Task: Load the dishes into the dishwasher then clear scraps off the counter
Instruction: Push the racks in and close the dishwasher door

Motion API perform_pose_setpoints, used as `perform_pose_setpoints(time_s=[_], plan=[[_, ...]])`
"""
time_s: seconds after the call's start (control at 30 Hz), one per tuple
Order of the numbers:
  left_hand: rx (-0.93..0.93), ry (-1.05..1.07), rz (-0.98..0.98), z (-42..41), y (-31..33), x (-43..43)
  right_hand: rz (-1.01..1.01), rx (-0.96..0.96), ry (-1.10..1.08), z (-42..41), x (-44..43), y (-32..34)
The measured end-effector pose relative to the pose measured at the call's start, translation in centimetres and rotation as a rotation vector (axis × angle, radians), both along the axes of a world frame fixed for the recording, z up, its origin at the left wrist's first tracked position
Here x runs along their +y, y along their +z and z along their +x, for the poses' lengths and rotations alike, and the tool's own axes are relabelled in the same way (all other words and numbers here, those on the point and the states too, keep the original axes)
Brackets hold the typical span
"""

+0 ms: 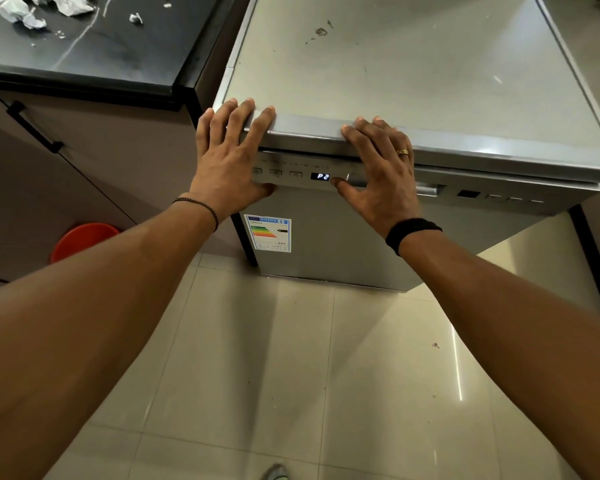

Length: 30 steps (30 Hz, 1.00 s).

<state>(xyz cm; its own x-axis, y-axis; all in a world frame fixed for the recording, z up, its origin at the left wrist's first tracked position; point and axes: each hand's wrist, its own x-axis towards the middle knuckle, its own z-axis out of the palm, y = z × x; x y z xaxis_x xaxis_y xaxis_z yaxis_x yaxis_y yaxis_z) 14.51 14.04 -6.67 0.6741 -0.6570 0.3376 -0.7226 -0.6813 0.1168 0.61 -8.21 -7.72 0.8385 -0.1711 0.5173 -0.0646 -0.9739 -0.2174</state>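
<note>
Forearms reach forward; left hand (229,157) and right hand (378,174) lie flat, fingers spread, on dishwasher (413,71) top edge, gripping nothing; door (343,237) closed, display (320,176) P2. Press evenly until latched. Paper scraps (32,12) lie on table (118,57).

Soft, even indoor light, bright streaks of glare on the glossy floor tiles (459,368), faint sheen on the dishwasher (413,71) top, wide-angle bending at edges, forearms slightly soft, centre sharp
</note>
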Motion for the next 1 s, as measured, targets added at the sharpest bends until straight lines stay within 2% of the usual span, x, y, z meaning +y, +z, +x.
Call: perform_pose_setpoints(time_s=[0.1,0.23,0.33,0.47,0.57,0.7,0.87,1.0], plan=[[0.078,0.004,0.045,-0.5,1.4,0.1,0.042,0.117,0.009,-0.4,0.2,1.4],[0.329,0.011,0.119,-1.5,6.4,0.0,0.217,0.364,0.036,-0.8,0.8,6.1],[0.531,0.040,-0.019,-4.1,9.4,0.4,0.399,0.444,0.039,-2.2,2.0,9.9],[0.696,0.029,-0.275,-9.5,11.8,2.7,0.793,0.390,0.054,-6.5,5.0,13.4],[0.783,0.023,-0.432,-13.4,13.7,4.6,0.988,0.321,0.041,-10.2,7.2,14.9],[0.907,0.016,-0.590,-17.9,16.3,7.2,1.117,0.289,-0.007,-15.2,10.0,17.4],[1.129,0.082,-0.937,-23.7,19.7,10.5,1.293,0.193,-0.015,-20.6,13.9,21.4],[1.177,0.101,-1.025,-27.0,19.6,13.4,1.391,0.137,0.000,-23.4,17.2,22.1]])
